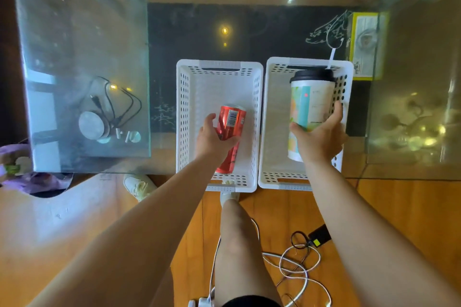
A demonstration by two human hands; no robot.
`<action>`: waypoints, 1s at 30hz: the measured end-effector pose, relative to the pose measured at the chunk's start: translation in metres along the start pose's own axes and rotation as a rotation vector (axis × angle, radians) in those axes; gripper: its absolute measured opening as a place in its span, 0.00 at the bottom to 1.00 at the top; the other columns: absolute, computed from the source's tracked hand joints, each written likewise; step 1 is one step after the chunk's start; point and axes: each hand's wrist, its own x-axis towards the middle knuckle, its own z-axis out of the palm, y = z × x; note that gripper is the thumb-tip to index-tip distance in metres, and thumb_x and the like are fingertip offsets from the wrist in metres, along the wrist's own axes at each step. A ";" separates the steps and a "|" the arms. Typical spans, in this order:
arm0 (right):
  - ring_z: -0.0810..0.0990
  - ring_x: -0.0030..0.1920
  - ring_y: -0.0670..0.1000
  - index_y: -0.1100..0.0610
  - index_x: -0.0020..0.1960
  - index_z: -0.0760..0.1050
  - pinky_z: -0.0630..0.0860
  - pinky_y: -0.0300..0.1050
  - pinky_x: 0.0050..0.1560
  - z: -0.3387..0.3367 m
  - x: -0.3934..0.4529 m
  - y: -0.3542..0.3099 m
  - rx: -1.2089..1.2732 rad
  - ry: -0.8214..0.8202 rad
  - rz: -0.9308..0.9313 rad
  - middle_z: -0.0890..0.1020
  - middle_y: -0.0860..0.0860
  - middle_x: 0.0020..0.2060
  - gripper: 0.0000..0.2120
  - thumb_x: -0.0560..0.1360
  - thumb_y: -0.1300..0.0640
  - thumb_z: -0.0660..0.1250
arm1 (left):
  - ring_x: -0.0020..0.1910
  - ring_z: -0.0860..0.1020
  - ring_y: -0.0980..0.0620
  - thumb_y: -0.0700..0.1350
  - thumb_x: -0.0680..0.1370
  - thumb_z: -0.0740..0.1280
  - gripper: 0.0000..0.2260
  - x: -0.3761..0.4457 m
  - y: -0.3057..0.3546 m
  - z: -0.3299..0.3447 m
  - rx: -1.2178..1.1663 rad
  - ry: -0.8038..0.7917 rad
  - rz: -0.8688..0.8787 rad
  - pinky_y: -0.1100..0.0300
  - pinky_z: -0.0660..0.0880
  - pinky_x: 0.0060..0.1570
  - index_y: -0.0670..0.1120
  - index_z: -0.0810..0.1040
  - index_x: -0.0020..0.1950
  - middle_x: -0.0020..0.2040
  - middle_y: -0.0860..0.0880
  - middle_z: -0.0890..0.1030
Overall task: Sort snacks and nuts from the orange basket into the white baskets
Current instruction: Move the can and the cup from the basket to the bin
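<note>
Two white perforated baskets stand side by side on the glass table, the left basket [183, 97] and the right basket [272, 97]. My left hand [212, 138] grips a red drink can [230, 122] over the left basket, the can tilted with its top pointing away from me. My right hand [320, 138] holds a tall paper cup [308, 104] with a black lid and a white straw, over the right basket. No orange basket is in view.
A yellow box [365, 45] lies behind the right basket. A black mat [199, 32] lies under the baskets. Cables and a round disc [93, 124] show through the glass at left. A purple bag [15, 154] sits at the left edge. Cords [299, 257] lie on the floor by my legs.
</note>
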 end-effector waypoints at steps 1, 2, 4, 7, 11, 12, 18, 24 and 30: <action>0.65 0.66 0.61 0.52 0.74 0.53 0.68 0.57 0.62 -0.002 -0.001 0.000 0.010 0.006 0.014 0.68 0.56 0.68 0.45 0.66 0.50 0.74 | 0.61 0.75 0.44 0.45 0.72 0.72 0.35 -0.002 0.001 -0.003 -0.030 -0.003 0.006 0.44 0.71 0.61 0.49 0.58 0.74 0.64 0.42 0.74; 0.66 0.66 0.61 0.51 0.74 0.53 0.68 0.55 0.61 -0.005 -0.002 -0.001 0.023 0.013 0.022 0.69 0.56 0.68 0.44 0.65 0.51 0.75 | 0.61 0.75 0.44 0.44 0.72 0.72 0.35 -0.005 0.003 -0.006 -0.065 -0.006 0.018 0.43 0.71 0.61 0.48 0.58 0.74 0.64 0.42 0.74; 0.66 0.65 0.61 0.50 0.74 0.54 0.68 0.52 0.59 -0.011 -0.008 -0.004 0.063 0.025 0.029 0.71 0.55 0.67 0.44 0.65 0.52 0.75 | 0.59 0.76 0.46 0.44 0.72 0.72 0.34 -0.014 0.006 -0.016 -0.131 -0.010 0.052 0.44 0.72 0.60 0.48 0.58 0.73 0.65 0.43 0.75; 0.66 0.65 0.60 0.47 0.73 0.54 0.69 0.53 0.60 -0.020 -0.022 -0.013 0.156 0.013 0.037 0.70 0.56 0.66 0.45 0.63 0.54 0.75 | 0.52 0.76 0.52 0.44 0.72 0.72 0.34 -0.032 0.008 -0.039 -0.278 -0.016 0.083 0.49 0.74 0.58 0.49 0.58 0.73 0.63 0.46 0.76; 0.66 0.66 0.59 0.45 0.73 0.52 0.71 0.55 0.62 -0.024 -0.053 -0.038 0.278 -0.055 0.025 0.66 0.53 0.61 0.47 0.63 0.54 0.76 | 0.52 0.78 0.53 0.41 0.71 0.73 0.31 -0.059 -0.004 -0.085 -0.478 -0.031 0.124 0.49 0.76 0.58 0.50 0.61 0.69 0.54 0.53 0.76; 0.67 0.65 0.59 0.45 0.73 0.52 0.72 0.52 0.59 -0.024 -0.064 -0.046 0.311 -0.084 0.002 0.66 0.51 0.58 0.46 0.64 0.55 0.76 | 0.52 0.78 0.53 0.39 0.70 0.73 0.31 -0.064 -0.011 -0.099 -0.516 -0.029 0.144 0.49 0.77 0.57 0.49 0.62 0.68 0.52 0.53 0.76; 0.74 0.62 0.49 0.43 0.73 0.54 0.75 0.33 0.42 0.003 -0.150 -0.105 0.484 -0.350 -0.139 0.68 0.54 0.66 0.43 0.67 0.59 0.75 | 0.44 0.80 0.61 0.33 0.67 0.74 0.35 -0.087 -0.082 -0.190 -0.681 0.089 0.161 0.68 0.79 0.38 0.53 0.59 0.66 0.51 0.54 0.77; 0.77 0.47 0.27 0.47 0.73 0.57 0.75 0.25 0.36 0.073 -0.247 -0.177 0.465 -0.610 -0.243 0.75 0.43 0.57 0.41 0.67 0.63 0.73 | 0.50 0.80 0.57 0.33 0.69 0.72 0.34 -0.105 -0.177 -0.288 -0.851 0.267 0.066 0.59 0.80 0.46 0.52 0.59 0.67 0.56 0.47 0.77; 0.76 0.53 0.35 0.44 0.72 0.59 0.75 0.25 0.38 0.147 -0.341 -0.245 0.350 -0.784 -0.304 0.75 0.43 0.59 0.40 0.66 0.58 0.75 | 0.53 0.78 0.53 0.35 0.67 0.74 0.34 -0.116 -0.276 -0.369 -0.952 0.445 -0.024 0.57 0.79 0.48 0.54 0.60 0.64 0.55 0.51 0.76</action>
